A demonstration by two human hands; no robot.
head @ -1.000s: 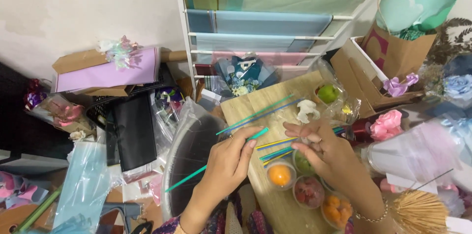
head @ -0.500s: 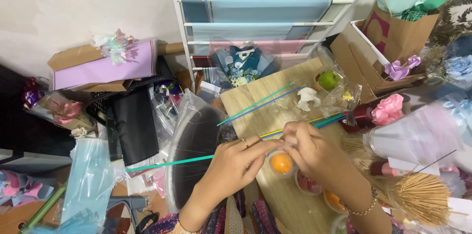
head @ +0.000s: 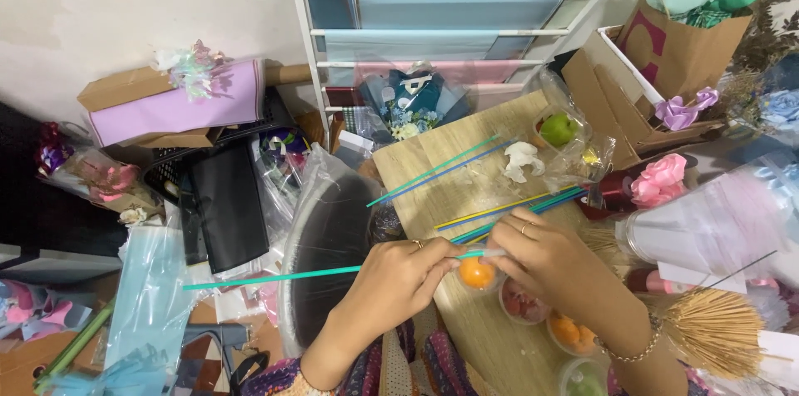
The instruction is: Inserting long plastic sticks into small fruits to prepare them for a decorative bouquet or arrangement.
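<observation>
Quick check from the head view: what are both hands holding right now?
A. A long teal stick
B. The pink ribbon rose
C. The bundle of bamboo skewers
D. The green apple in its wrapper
A: the left hand and the right hand pinch the long teal stick near its right end, just above a small cup with an orange fruit.

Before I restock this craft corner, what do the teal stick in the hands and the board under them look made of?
The teal stick, pinched by left hand and right hand, looks like smooth plastic or coated paper: thin, straight, evenly coloured, slightly glossy. Which of the two is unclear. The board looks like pale wood or wood-look laminate, matte, with visible grain lines.
</observation>
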